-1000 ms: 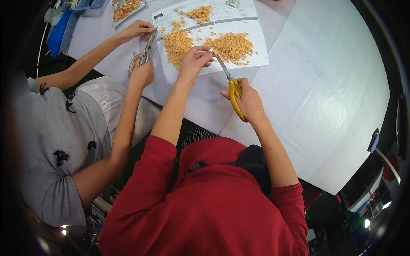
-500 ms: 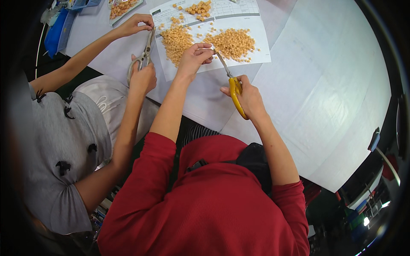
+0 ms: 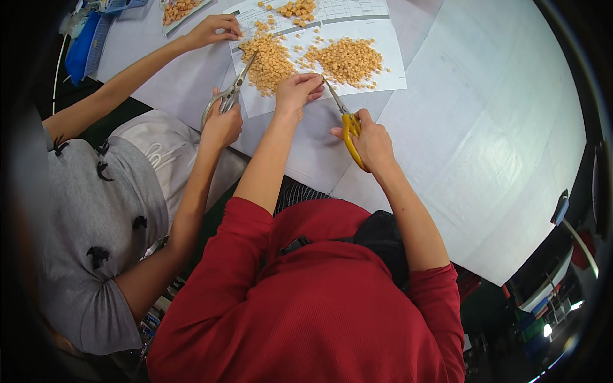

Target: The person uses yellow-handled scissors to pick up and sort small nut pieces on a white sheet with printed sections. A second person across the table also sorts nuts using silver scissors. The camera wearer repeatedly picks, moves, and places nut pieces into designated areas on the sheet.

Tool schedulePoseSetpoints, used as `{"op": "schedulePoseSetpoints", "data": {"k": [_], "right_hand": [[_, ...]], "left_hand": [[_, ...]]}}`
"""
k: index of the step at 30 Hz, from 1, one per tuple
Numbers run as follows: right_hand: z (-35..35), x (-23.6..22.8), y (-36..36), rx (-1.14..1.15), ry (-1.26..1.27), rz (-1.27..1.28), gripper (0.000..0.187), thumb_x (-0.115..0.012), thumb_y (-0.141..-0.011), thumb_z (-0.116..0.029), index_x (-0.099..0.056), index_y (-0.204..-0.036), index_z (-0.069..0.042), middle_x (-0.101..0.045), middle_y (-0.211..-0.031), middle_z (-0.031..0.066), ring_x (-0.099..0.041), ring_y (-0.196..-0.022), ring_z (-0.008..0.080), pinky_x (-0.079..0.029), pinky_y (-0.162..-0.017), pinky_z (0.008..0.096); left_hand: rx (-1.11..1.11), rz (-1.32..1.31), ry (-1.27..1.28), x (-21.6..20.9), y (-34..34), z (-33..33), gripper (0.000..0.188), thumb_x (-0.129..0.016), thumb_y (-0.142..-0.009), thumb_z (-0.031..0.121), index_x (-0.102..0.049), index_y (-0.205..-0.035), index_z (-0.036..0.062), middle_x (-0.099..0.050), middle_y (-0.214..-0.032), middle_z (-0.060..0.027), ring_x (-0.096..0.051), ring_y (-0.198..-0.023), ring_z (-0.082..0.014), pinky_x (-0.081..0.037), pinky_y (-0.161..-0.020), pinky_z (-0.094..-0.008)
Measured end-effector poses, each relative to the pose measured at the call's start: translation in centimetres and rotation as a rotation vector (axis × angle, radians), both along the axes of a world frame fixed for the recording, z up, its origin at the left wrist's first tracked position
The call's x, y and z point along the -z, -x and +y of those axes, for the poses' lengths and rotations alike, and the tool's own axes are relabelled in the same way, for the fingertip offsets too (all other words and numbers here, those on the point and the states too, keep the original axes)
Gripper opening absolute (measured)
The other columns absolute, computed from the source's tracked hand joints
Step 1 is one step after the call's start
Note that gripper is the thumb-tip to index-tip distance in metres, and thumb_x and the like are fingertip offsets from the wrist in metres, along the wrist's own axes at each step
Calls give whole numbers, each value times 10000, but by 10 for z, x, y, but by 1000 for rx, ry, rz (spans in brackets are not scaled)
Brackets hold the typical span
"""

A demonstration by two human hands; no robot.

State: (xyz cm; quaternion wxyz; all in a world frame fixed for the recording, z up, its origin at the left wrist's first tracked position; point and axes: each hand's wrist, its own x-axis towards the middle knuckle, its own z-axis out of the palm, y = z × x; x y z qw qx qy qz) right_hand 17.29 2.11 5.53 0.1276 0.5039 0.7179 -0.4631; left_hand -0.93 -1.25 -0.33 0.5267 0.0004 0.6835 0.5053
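Yellow-handled scissors [image 3: 350,135] are gripped in my right hand [image 3: 373,143], their blades pointing up and left. The blade tips reach the fingertips of my left hand [image 3: 297,96], which is closed in a pinch; whatever it holds is too small or hidden to make out. Just beyond my hands, a pile of small orange cubes [image 3: 350,62] lies on printed paper sheets [image 3: 387,80]. A second pile of small cubes [image 3: 268,66] sits to the left, and some larger orange cubes [image 3: 297,11] lie farther back.
At my left sits a co-worker in grey; their hand [image 3: 225,124] holds metal scissors [image 3: 230,97] over the left pile, and their other hand [image 3: 220,29] is by the paper. A clear bag of orange pieces [image 3: 179,13] and blue baskets [image 3: 96,45] stand at the back left. White covering [image 3: 485,140] spreads over the table.
My left hand has moved slightly right and down, its fingers drawn closer together by the blade tips. The co-worker's scissors have swung right over the left pile.
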Motion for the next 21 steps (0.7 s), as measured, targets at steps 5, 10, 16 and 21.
{"op": "schedulePoseSetpoints", "data": {"k": [5,10,16,21], "right_hand": [[-1,-5,-3,90,0,72,674,-667,-768,-561,-496,-1112,-8,-657,-902,230,-640,-862,386,-493,-725,444],[-6,-10,-5,40,-92,64,690,-665,-765,-568,-490,-1136,-13,-644,-979,214,-634,-907,367,-491,-759,440],[-6,-7,-6,15,-166,61,659,-687,-750,-548,-495,-1110,-31,-631,-952,196,-648,-845,359,-510,-698,449],[-8,0,-7,21,-199,78,620,-706,-745,-515,-499,-1068,-29,-640,-882,197,-651,-788,366,-508,-668,456]], "left_hand": [[-86,-80,-81,-2,3,1,227,-633,-868,68,-599,-1070,-30,-659,-968,-118,-655,-850,-196,-556,-784,-313],[-99,-94,-115,-5,3,2,218,-609,-879,48,-592,-1079,-38,-653,-985,-131,-656,-868,-225,-563,-794,-340],[-61,-76,-106,-10,-2,2,205,-605,-885,51,-601,-1069,-38,-645,-1005,-132,-647,-896,-235,-556,-832,-354],[-68,-83,-109,-8,-3,2,202,-617,-874,41,-597,-1053,-51,-642,-992,-142,-648,-885,-244,-563,-822,-356]]}}
